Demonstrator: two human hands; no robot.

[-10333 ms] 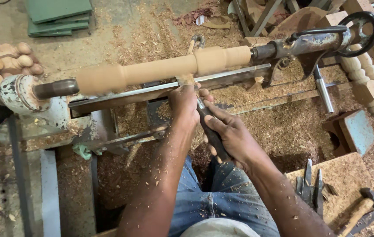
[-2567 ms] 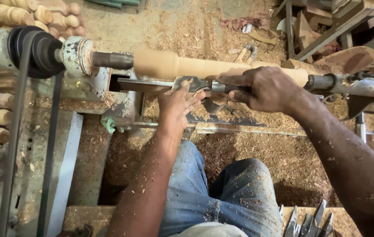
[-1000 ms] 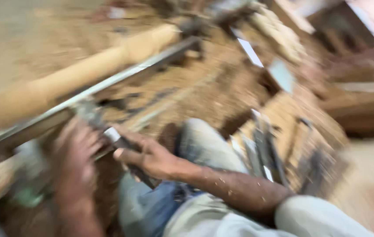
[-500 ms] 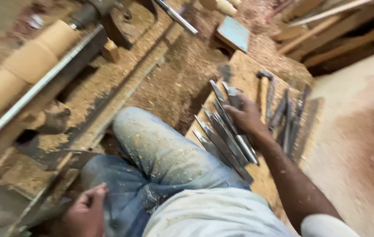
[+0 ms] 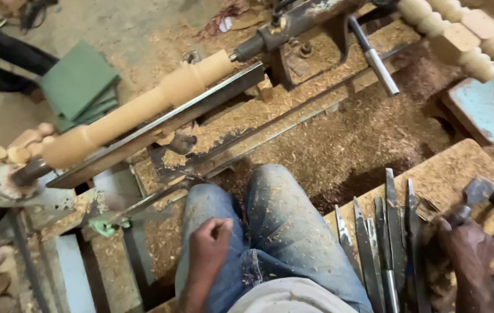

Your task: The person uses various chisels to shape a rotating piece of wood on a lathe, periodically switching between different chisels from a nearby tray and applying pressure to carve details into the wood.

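A pale wooden spindle (image 5: 143, 110) is mounted on a lathe, between the headstock (image 5: 4, 185) at the left and the tailstock (image 5: 293, 23) at the top. A long steel tool rest (image 5: 200, 104) runs just in front of it. My left hand (image 5: 209, 249) rests curled on my left thigh in dusty jeans and holds nothing. My right hand (image 5: 467, 255) lies at the lower right on a board of several long chisels (image 5: 386, 243), next to a hammer (image 5: 490, 194). Its fingers curl among the tools, and whether they grip one is unclear.
Sawdust and shavings cover the lathe bed and floor. Finished turned balusters (image 5: 461, 29) lie at the top right, above a pale blue board (image 5: 484, 107). Green sheets (image 5: 79, 81) are stacked at the upper left, beside another person's dark-clad limbs (image 5: 4, 52).
Both hands left the spindle, where they held a chisel on the tool rest. My right hand swung to the tool board and my left dropped onto my thigh.
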